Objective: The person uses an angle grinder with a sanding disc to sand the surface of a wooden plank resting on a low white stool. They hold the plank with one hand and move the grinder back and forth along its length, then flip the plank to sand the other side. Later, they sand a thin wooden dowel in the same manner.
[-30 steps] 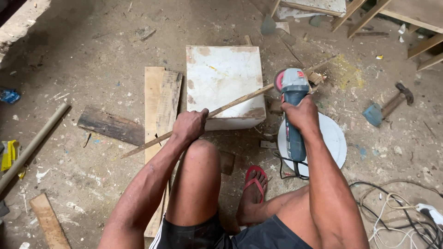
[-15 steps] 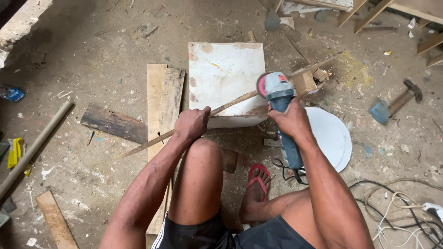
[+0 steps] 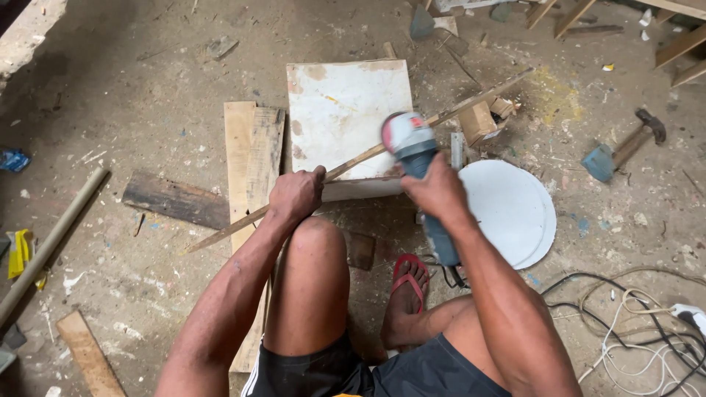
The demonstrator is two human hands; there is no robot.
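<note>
Dusty floor; thin brown stick (image 3: 353, 163) under blue-grey grinder (image 3: 412, 147).

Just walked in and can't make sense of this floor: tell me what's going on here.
A person crouches on a dusty floor. The left hand grips a long thin wooden stick laid slantwise across a stained white square block. The right hand holds a grey-blue angle grinder, its head at the stick over the block. A round white disc lies beside it, and a hammer farther right.

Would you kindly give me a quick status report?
Left hand grips thin stick. Right hand holds angle grinder on it. White block underneath.
</note>
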